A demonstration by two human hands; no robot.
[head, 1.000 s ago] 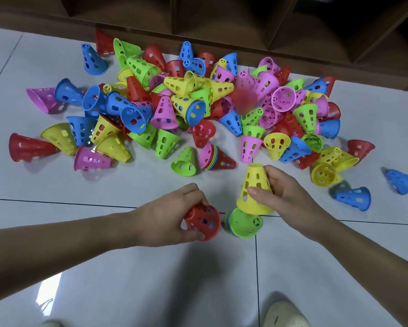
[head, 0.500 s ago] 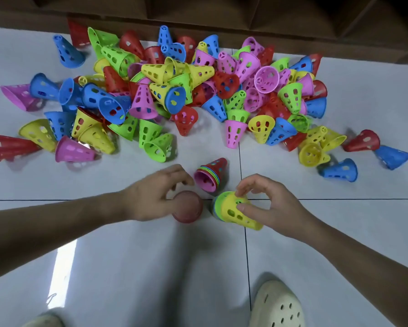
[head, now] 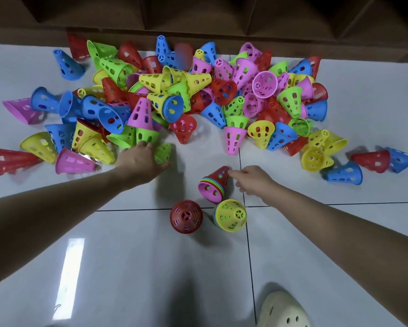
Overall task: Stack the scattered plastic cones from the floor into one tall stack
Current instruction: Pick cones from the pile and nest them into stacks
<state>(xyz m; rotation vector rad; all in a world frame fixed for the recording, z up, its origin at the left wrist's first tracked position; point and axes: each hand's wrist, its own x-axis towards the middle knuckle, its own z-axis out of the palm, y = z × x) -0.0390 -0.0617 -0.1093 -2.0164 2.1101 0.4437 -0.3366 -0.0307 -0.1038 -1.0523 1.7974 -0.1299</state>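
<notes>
A: Item, left hand: fingers curled round a green cone at the near edge of the pile.
B: Right hand?
A: Fingertips at the tipped stack; grip, cannot tell.
B: Step?
A: Gathering. Next: lift the green cone and seat it on the yellow-topped stack, beside the red cone.
</notes>
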